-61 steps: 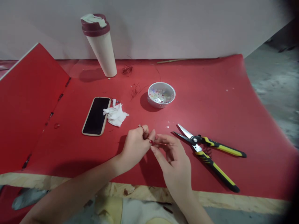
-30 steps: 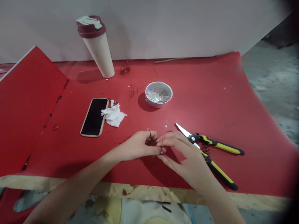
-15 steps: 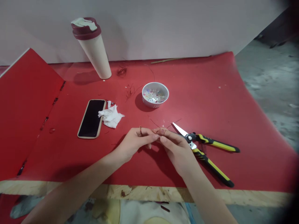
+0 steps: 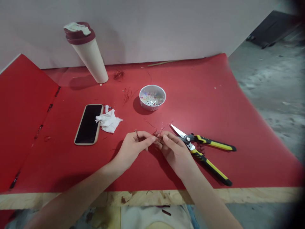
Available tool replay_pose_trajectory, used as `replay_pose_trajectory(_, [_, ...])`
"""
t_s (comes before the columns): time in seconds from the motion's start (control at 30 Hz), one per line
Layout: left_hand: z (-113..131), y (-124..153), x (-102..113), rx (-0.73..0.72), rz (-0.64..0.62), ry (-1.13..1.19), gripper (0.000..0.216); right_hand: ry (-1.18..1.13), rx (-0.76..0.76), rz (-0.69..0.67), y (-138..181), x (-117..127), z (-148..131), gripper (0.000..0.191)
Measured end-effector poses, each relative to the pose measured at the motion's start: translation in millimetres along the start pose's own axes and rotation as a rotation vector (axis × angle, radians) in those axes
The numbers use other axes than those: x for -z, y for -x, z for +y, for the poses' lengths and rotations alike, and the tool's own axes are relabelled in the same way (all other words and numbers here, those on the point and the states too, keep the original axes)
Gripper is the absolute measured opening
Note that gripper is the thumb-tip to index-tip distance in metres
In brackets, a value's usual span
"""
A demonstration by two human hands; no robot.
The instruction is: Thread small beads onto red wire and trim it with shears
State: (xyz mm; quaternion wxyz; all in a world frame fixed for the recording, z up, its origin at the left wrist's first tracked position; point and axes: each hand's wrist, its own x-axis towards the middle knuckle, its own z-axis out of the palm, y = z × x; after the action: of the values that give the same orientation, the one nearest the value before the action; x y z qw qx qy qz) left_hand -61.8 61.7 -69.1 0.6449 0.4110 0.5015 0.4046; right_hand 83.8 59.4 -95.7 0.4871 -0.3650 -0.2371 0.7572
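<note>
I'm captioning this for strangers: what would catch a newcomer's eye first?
Likely the tall cream tumbler with a maroon lid, at the back left of the red table covering. Then the black-and-yellow metal shears, handles spread, right of the right hand. At front centre, that hand and the left hand pinch thin reddish strands.

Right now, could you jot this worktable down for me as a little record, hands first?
Left hand: thumb and fingers pinching thin red wire
Right hand: fingertips on the same wire, opposite the left
Shears: beside the right hand, blades apart, one partly hidden
Bowl: beyond the hands, holding small pale and coloured pieces
Phone: lying flat, screen dark
Tissue: crumpled, one end over the phone's edge
Cup: standing near the wall, maroon lid on
Surface: red covering
</note>
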Motion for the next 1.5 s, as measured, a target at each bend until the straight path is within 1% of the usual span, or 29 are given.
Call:
replay_pose_trajectory(0.1, [-1.1,0.2,-0.3,0.018,-0.016,-0.036,0.021,-0.009,-0.013,0.005,-0.3,0.7,0.0,0.008])
replay_pose_trajectory(0.27, [-1.3,-1.1,1.2,0.096,-0.066,-0.094,0.027,-0.015,-0.024,-0.007,-0.4,0.1,-1.6,0.011])
replay_pose_trajectory(0.37, [-0.4,-1.8,1.7,0.106,-0.076,-0.085,0.027,0.001,-0.022,-0.017,-0.6,0.1,-1.7,0.012])
replay_pose_trajectory(0.43, [-0.2,-2.0,1.9,0.126,-0.067,-0.022,0.026,0.023,-0.012,-0.004,-0.5,0.5,-1.5,0.012])
replay_pose_trajectory(0.5, [-0.6,-2.2,2.2,0.166,-0.09,0.096,0.025,0.032,-0.007,0.001,-0.1,0.6,-1.7,0.013])
replay_pose_trajectory(0.63, [-1.6,-2.3,4.4,0.235,-0.209,0.324,0.021,0.005,-0.052,-0.034,1.6,-0.9,-3.3,0.015])
replay_pose_trajectory(0.77, [-0.1,-1.6,6.4,0.262,-0.302,0.357,0.02,0.003,-0.09,-0.125,2.6,-1.3,-3.8,0.016])
replay_pose_trajectory(0.83, [1.5,-1.3,6.4,0.26,-0.308,0.341,0.022,0.024,-0.085,-0.153,2.7,-0.3,-3.6,0.015])
replay_pose_trajectory(1.0, [5.0,-0.9,6.2,0.273,-0.304,0.293,0.023,0.082,-0.084,-0.175,3.1,1.9,-4.3,0.014])
replay_pose_trajectory(1.2, [-1.2,-0.5,8.1,0.303,-0.318,0.387,0.017,0.092,-0.108,-0.203,2.4,2.0,-6.3,0.016])
replay_pose_trajectory(1.5, [-3.9,1.2,8.9,0.301,-0.388,0.37,0.017,0.132,-0.117,-0.302,2.0,4.9,-8.5,0.018])
